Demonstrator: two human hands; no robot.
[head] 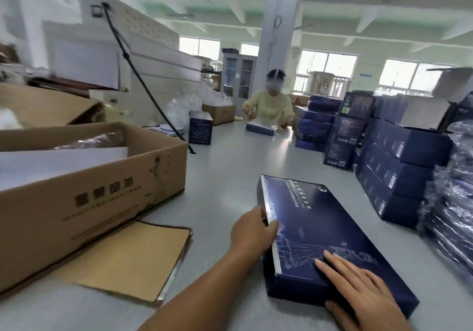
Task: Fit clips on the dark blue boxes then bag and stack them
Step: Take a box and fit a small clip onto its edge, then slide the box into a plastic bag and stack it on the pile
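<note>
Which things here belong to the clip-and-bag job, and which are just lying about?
Job:
- flat blue box; left hand at its left edge, right hand flat on its lid
- stacked blue boxes
- bagged boxes

Lying about:
- open carton
- loose cardboard sheet
- scale
- black rod

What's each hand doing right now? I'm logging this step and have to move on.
Left hand: grips the left edge of the dark blue box.
Right hand: open, fingers flat on the box's near end, holding nothing.
</note>
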